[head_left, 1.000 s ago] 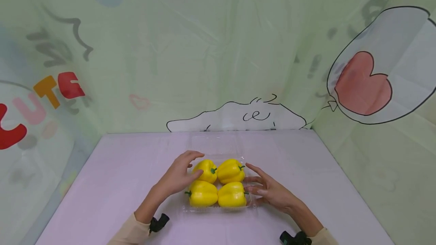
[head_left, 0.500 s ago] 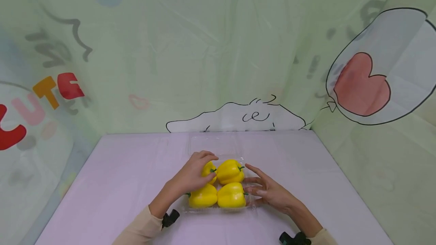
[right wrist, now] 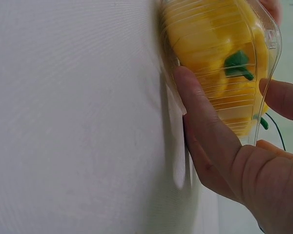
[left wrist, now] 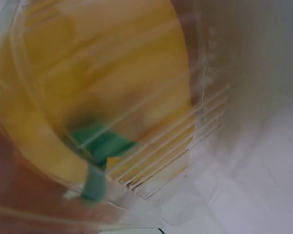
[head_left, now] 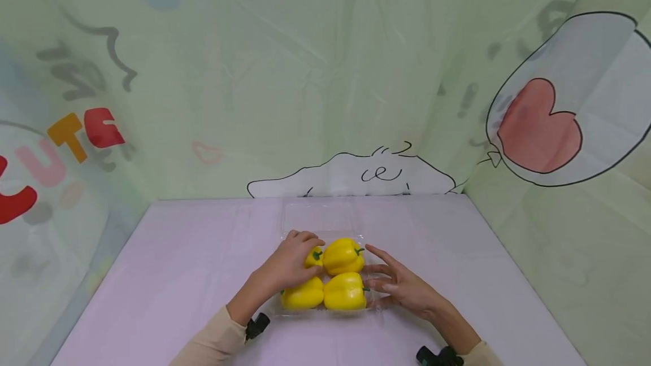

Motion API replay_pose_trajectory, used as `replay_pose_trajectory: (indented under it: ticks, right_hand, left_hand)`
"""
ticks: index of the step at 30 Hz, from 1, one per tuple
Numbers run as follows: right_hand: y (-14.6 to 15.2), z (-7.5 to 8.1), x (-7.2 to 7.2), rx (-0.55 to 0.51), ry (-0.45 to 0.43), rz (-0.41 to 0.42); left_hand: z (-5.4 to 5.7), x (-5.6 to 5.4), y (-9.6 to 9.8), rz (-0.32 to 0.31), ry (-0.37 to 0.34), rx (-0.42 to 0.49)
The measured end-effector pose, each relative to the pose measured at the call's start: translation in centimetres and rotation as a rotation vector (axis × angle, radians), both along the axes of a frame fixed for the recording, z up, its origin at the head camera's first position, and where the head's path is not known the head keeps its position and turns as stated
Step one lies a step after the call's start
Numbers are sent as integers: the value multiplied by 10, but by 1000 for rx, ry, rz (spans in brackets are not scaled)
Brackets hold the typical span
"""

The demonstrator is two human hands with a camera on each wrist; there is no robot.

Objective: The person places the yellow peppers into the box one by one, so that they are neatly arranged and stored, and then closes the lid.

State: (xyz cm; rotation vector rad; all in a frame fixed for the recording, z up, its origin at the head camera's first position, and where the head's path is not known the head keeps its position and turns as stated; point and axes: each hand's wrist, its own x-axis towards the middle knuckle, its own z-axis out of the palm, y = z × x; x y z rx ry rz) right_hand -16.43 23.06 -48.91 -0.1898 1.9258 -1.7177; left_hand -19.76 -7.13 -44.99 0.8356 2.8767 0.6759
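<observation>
Several yellow bell peppers with green stems sit in two rows in a clear plastic box. My left hand (head_left: 287, 264) grips the far-left bell pepper (head_left: 313, 257), covering much of it. Beside that lies the far-right pepper (head_left: 342, 257). In front are the near-left pepper (head_left: 303, 295), partly behind my left hand, and the near-right pepper (head_left: 346, 291). Fingers spread, my right hand (head_left: 404, 290) touches the box's right side. In the right wrist view its fingers rest along the ridged box wall (right wrist: 234, 100). The left wrist view shows a blurred pepper (left wrist: 112, 73) through ridged plastic.
The box's transparent lid (head_left: 320, 217) lies folded back behind the peppers on the pale lilac tabletop (head_left: 203, 253). A printed green curtain (head_left: 305, 83) stands along the table's back and sides.
My left hand has moved right and its fingers have closed around the far-left bell pepper, covering more of it. The right hand has stayed at the box's side.
</observation>
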Motion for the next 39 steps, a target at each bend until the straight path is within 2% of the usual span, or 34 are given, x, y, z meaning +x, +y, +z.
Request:
replay_pose_trajectory:
  ticks: [13,23,28,33,36,39]
  right_hand:
    - [-1,1,0,-1,3,-9]
    - [-2,0,0,8,9,1]
    - [-1,1,0,8,9,6]
    - [-2,1,0,18,8,2]
    - [-3,1,0,26,7,-1]
    - [-3,1,1,21,5,0]
  left_hand:
    - [0,3,-22,108,25,115]
    - [5,5,-42,74,-2,102]
    - [9,6,-45,61,17,83]
    - [8,4,-46,94,-14,205]
    - [2,1,-45,101,-40,280]
    - [-6,-1,-45,85,-38,295]
